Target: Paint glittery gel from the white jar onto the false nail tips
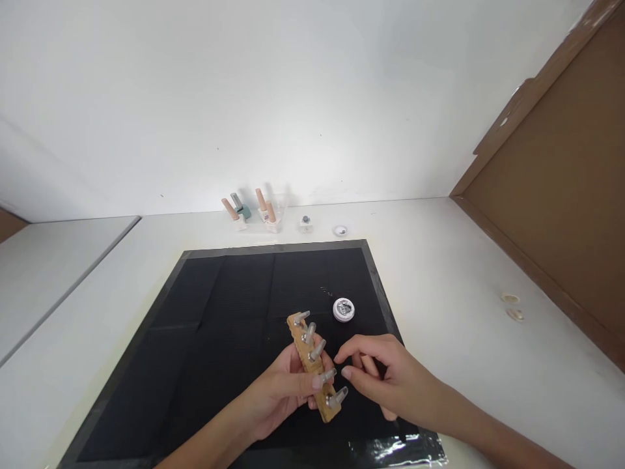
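Observation:
My left hand (288, 387) is wrapped round a yellowish wooden strip (305, 355) that carries several clear nail tips on small round mounts. Its thumb presses on one of the lower tips. My right hand (390, 374) is just to the right of the strip, apart from it, with thumb and index finger curved towards each other and a small gap between them. A peach-coloured stick-like handle (388, 413) shows below its curled fingers. A small round white pot (344, 310) with silvery contents lies on the black mat, above my right hand.
The black mat (229, 306) covers the table's middle. Behind it stand several polish bottles (271, 218), a small white jar (306, 225) and a white lid (340, 230). Two small pale discs (510, 298) lie at the right, near a brown cardboard panel (561, 176).

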`<action>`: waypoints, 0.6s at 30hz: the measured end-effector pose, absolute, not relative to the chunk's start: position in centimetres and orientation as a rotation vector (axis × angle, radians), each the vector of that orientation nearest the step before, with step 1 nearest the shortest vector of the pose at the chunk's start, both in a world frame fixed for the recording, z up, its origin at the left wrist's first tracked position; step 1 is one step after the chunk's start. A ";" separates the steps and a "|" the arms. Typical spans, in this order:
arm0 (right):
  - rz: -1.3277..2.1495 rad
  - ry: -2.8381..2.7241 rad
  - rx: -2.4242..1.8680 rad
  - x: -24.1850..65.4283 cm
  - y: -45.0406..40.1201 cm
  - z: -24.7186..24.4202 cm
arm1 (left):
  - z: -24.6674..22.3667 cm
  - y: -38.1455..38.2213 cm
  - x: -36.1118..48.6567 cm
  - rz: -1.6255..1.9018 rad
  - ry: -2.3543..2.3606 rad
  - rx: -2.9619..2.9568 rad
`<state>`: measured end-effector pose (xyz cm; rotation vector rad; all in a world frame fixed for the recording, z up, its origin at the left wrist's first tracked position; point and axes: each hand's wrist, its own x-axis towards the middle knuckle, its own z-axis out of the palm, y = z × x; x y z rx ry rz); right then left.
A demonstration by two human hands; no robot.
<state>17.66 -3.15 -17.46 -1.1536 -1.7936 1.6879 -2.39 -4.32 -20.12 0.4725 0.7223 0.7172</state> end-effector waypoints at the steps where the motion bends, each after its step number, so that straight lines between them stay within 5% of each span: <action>1: 1.692 -1.788 -1.152 17.7 -3.1 -17.5 | -20.1 -4.3 -2.4 0.718 0.721 0.471; 18: 1.672 -1.802 -1.186 18.0 -3.1 -17.8 | -20.4 -4.6 -2.5 0.714 0.694 0.482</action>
